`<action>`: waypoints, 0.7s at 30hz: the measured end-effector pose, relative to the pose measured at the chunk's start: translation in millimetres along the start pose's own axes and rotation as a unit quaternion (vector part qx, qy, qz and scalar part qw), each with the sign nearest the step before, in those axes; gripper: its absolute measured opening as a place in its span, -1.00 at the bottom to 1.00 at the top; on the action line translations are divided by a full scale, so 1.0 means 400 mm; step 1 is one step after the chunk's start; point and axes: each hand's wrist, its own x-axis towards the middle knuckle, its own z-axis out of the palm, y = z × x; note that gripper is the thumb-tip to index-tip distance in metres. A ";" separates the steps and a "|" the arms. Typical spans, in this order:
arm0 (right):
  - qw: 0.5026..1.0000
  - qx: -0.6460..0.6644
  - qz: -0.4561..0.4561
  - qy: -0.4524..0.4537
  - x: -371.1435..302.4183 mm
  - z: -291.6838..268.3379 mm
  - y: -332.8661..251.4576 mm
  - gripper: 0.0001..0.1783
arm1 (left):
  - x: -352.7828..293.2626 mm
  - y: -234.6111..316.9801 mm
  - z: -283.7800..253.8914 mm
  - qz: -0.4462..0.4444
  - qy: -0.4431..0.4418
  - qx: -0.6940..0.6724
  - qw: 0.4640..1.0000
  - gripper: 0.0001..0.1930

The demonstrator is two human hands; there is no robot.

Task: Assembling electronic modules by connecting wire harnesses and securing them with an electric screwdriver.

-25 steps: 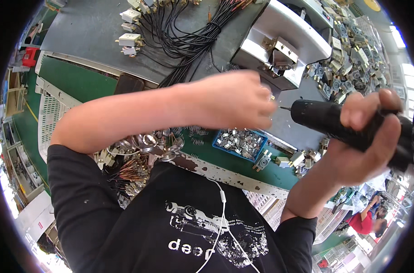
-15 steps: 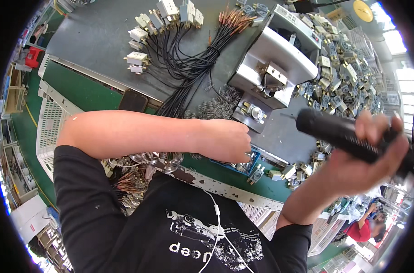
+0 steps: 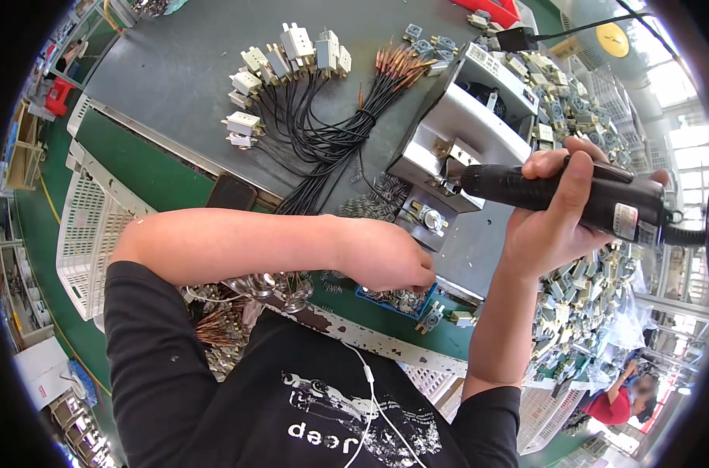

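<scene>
My right hand (image 3: 561, 210) is wrapped around a black electric screwdriver (image 3: 510, 186). Its tip meets the front outlet of a silver metal box that looks like a screw feeder (image 3: 440, 140). Below that box, a metal fixture (image 3: 417, 222) carries a plug part with a round middle (image 3: 430, 218). My left hand (image 3: 389, 261) hangs over a blue tray (image 3: 427, 303) of small metal parts, its fingers curled together at the tray's far edge. Whatever those fingertips hold, if anything, is hidden.
Black cables (image 3: 311, 136) with white plug ends (image 3: 296, 43) lie bundled on the grey table. Loose springs (image 3: 374, 201) are heaped beside the fixture. Many plug parts (image 3: 580, 296) pile up on the right. A white perforated basket (image 3: 97, 234) stands at left; another person (image 3: 615, 405) sits far right.
My right hand has brought the screwdriver left and up, from beside the metal box to its outlet. My left hand has shifted slightly down over the blue tray.
</scene>
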 end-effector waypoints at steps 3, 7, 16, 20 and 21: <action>0.998 -0.038 -0.013 -0.044 0.003 0.002 0.009 -0.07 | -0.002 -0.007 -0.001 0.003 0.007 -0.007 1.000 -0.82; 0.995 -0.090 0.022 -0.029 0.006 0.018 0.005 -0.06 | -0.008 -0.012 -0.006 0.010 0.012 -0.031 0.999 -0.80; 0.992 0.024 0.075 -0.103 0.059 0.056 0.041 -0.03 | -0.033 -0.008 -0.075 -0.017 0.183 0.030 0.982 -0.87; 0.984 -0.119 0.073 -0.111 0.057 0.034 0.029 -0.13 | -0.046 -0.046 -0.103 -0.100 0.284 0.149 0.942 -0.91; 0.994 -0.073 0.021 -0.075 0.032 0.051 0.032 -0.33 | -0.051 -0.055 -0.087 -0.110 0.268 0.180 0.940 -0.90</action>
